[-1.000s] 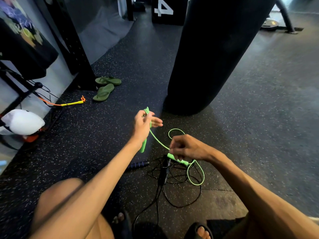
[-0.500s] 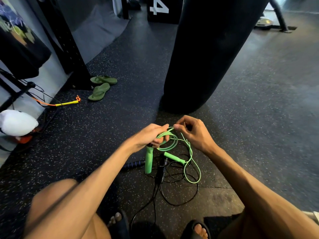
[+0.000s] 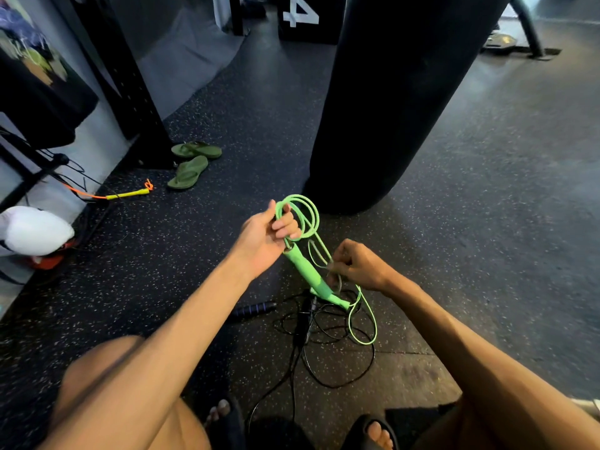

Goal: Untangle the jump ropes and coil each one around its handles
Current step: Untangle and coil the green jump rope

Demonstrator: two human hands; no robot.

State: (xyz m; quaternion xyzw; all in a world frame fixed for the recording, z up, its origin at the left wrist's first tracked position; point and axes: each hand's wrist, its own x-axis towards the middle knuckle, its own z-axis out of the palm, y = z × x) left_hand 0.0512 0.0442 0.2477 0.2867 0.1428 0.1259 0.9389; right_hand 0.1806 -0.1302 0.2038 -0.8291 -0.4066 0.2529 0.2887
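The green jump rope (image 3: 301, 213) is held above the floor (image 3: 487, 222). The left hand (image 3: 263, 237) grips its coiled loops above one handle (image 3: 303, 267); the right hand (image 3: 357, 266), fingers curled and blurred, pinches a strand. The second handle (image 3: 337, 300) is half hidden. A tangled black rope (image 3: 337, 381) lies beneath, with a punching bag (image 3: 389, 108) just beyond.

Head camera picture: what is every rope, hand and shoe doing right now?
Green jump rope: partly coiled, loops held up, tail trailing down to the floor.
Left-hand grip: curled round the green loops.
Right-hand grip: pinching the green cord beside its handle.
Black jump rope: tangled heap on the floor.
Yellow-handled rope: lying on the floor.
Green flip-flops: off, lying on the floor.
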